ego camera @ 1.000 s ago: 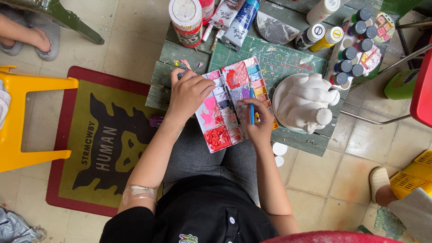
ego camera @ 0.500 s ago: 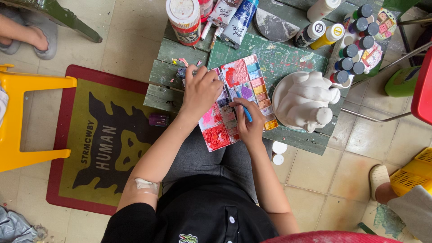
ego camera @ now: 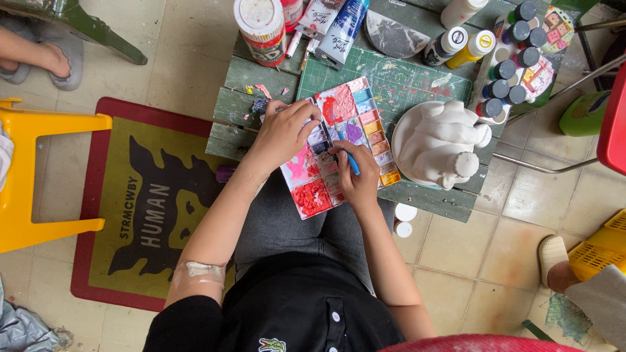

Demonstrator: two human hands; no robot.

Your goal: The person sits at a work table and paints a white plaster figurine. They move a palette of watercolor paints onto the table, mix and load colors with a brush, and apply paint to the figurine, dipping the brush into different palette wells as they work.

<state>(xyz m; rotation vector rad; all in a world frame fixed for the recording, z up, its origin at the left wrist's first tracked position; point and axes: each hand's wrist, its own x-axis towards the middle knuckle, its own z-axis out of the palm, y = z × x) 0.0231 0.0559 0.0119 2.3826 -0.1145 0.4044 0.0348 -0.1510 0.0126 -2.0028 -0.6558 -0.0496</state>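
A paint palette (ego camera: 332, 104) smeared with red, pink and purple lies on the small green wooden table (ego camera: 238, 107), over a green cutting mat (ego camera: 407, 81). My left hand (ego camera: 285, 133) rests flat on the palette's left side, fingers spread over the wells. My right hand (ego camera: 357, 176) holds a blue-handled paintbrush (ego camera: 347, 155) with its tip down among the palette's middle wells. To the right sits a white unpainted plaster figure (ego camera: 443, 143) on a round plate.
Paint tubes (ego camera: 339, 26), a white jar (ego camera: 261, 26), squeeze bottles (ego camera: 460, 39) and several small dark-capped pots (ego camera: 512, 72) crowd the table's back. A yellow stool (ego camera: 39, 176) and a red-edged floor mat (ego camera: 140, 202) lie left. Other people's feet (ego camera: 39, 55) show at the frame's edges.
My left hand slid from the palette's upper left edge down onto its surface. My right hand moved up with the brush toward the palette's middle wells.
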